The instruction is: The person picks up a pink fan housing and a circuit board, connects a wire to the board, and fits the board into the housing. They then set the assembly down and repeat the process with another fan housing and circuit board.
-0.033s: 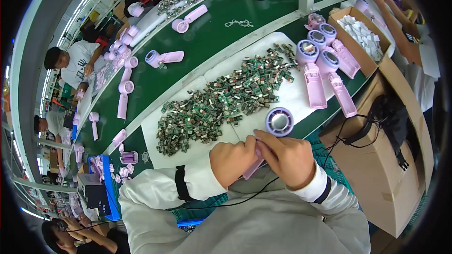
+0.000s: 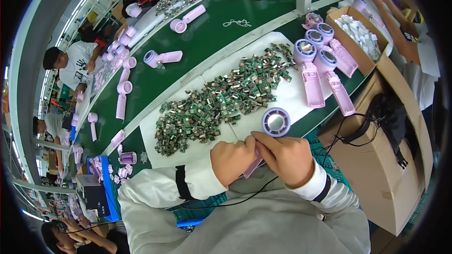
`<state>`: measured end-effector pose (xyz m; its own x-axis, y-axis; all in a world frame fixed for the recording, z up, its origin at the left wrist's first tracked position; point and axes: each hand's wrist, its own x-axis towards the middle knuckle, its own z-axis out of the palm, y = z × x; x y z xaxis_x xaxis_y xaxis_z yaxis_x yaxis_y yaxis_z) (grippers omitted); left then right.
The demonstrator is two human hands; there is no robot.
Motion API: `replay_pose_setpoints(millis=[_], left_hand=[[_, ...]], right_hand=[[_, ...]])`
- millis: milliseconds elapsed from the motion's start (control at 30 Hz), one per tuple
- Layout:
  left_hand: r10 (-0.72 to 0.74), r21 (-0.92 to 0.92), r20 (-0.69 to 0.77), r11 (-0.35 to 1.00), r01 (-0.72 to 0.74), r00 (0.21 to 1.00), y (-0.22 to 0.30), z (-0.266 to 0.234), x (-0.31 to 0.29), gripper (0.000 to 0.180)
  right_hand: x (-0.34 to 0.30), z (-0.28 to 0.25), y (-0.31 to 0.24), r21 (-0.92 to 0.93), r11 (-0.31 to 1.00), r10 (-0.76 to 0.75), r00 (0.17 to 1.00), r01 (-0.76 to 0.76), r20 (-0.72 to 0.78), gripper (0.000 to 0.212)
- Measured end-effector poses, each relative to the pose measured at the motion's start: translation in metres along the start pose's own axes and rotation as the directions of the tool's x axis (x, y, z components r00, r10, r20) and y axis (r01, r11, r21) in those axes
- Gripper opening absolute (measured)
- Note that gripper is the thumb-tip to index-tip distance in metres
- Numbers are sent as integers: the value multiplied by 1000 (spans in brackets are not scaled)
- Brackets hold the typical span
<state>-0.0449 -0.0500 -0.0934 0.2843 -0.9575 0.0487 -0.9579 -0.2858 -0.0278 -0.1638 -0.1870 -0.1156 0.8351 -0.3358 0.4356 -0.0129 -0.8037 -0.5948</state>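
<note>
- The left hand [image 2: 234, 160] is closed on a pink handle [image 2: 253, 167], its fingers curled.
- The right hand [image 2: 289, 157] is closed on the same handle from the other side; the fingertips meet over it, so their exact hold is hidden.
- Good handling here probably means letting one hand steady the handle while the other presses evenly, without twisting or squeezing the thin plastic.
- Keeping the thumbs low would likely give a better view of the part being worked.
- The handle lies between the two hands, its lower end showing beneath the fingers and tilted toward the body.
- The purple fan head [image 2: 276, 122] sits just beyond the right hand's fingers, face up; the join is covered.
- Farther out, a heap of circuit boards [image 2: 221, 106] lies on a white sheet [image 2: 289, 106], with other pink fans [image 2: 313, 87] to the right.
</note>
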Motion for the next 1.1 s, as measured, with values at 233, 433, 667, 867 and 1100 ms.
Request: replay_pose_setpoints(millis=[233,433,667,867,1100], left_hand=[[193,49,3,980,-193,981,-19,-15,13,21],[169,-80,-8,982,-169,986,-22,-14,-4,21],[286,-196,41,942,-273,957,-29,-13,-11,17],[-73,-489,-197,872,-33,978,-61,-23,13,18],[62,-39,-213,997,-72,975,-70,-5,25,23]], right_hand=[[9,-7,13,-56,993,-94,977,107,193,19],[10,-10,21,94,987,-147,976,133,163,14],[12,-10,22,201,979,-55,987,24,150,10],[-1,2,17,203,979,11,999,-18,36,12],[-7,4,14,228,974,11,1000,-7,-17,13]])
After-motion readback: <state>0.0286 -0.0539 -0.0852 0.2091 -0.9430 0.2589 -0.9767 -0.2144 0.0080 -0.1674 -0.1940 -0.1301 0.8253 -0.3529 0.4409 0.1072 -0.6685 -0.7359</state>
